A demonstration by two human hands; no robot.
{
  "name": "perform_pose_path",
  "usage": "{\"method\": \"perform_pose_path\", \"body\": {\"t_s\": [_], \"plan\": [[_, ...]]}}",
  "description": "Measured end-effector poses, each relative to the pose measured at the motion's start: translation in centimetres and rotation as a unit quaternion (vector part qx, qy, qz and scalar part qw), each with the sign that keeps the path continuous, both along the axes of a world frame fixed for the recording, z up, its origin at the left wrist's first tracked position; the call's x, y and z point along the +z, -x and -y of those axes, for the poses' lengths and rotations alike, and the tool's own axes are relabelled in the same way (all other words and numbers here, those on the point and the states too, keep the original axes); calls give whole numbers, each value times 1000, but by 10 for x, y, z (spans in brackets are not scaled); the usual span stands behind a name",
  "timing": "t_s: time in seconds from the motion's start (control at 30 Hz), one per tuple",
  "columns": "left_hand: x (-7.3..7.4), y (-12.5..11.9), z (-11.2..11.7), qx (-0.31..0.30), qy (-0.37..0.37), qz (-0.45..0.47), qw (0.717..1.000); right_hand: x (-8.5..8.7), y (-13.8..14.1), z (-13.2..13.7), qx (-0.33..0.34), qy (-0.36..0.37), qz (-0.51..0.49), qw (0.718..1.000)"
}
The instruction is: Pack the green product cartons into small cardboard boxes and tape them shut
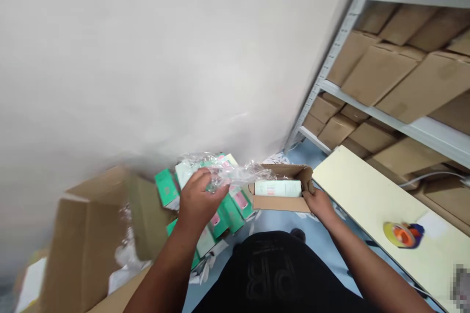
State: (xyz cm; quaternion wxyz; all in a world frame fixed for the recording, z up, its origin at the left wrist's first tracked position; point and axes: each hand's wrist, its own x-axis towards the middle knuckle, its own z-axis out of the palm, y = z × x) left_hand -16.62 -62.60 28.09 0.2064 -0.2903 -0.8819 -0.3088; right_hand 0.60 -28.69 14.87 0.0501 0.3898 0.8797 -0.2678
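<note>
My right hand (pixel 318 202) grips the right end of a small open cardboard box (pixel 277 203), held in front of my body. Inside it lies a pale box (pixel 278 188) with faint pink print. My left hand (pixel 201 193) is closed on clear plastic packing film (pixel 238 174), which trails right into the cardboard box. Below and behind that hand stand several green and white cartons (pixel 232 212), some with pink panels. The film and my left arm hide part of them.
To the left stands a large open carton (pixel 79 249) with plastic film inside. A metal shelf rack (pixel 370 110) full of brown boxes rises at the right. Tape rolls (pixel 403 234) lie on a pale table (pixel 370 195). Paper scraps litter the blue floor (pixel 264 222).
</note>
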Motion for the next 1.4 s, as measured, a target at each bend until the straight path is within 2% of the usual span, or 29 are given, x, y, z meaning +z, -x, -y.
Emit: {"method": "perform_pose_path", "body": {"t_s": [0.13,0.23,0.33,0.47,0.53,0.63,0.73,0.83,0.9,0.93,1.0,1.07,1.1,1.17,1.2,1.3,1.4], "plan": [[-18,-19,-124,-130,27,43,990,-18,-41,-83,-69,18,0,997],[-34,-38,-221,-187,51,90,977,-36,-75,-155,-120,25,-18,992],[-51,-57,-307,-184,62,142,971,-57,-106,-225,-175,35,-18,984],[-71,-77,-391,-137,72,273,949,-79,-134,-297,-250,67,-4,966],[-79,-85,-424,-155,63,323,931,-88,-140,-320,-269,82,-1,960],[-89,-91,-469,-217,72,356,906,-99,-140,-339,-284,111,0,952],[-98,-90,-516,-284,104,345,888,-104,-134,-347,-298,142,-8,944],[-112,-84,-564,-332,160,303,879,-100,-134,-349,-311,178,-27,933],[-124,-79,-592,-356,233,266,865,-90,-140,-344,-341,163,-62,923],[-131,-76,-603,-367,274,247,854,-83,-145,-339,-364,124,-90,919],[-143,-71,-620,-389,343,209,829,-66,-152,-321,-385,-9,-152,910],[-153,-65,-630,-416,385,176,805,-49,-149,-297,-329,-131,-191,915],[-158,-62,-633,-431,396,162,794,-42,-143,-286,-274,-158,-195,928],[-164,-56,-638,-461,413,136,774,-33,-122,-270,-168,-161,-173,957],[-167,-53,-640,-475,424,126,761,-31,-109,-266,-138,-155,-150,967],[-171,-49,-643,-518,464,106,711,-31,-75,-274,-146,-141,-59,977],[-171,-49,-644,-547,485,102,674,-32,-62,-292,-154,-123,18,980]]}}
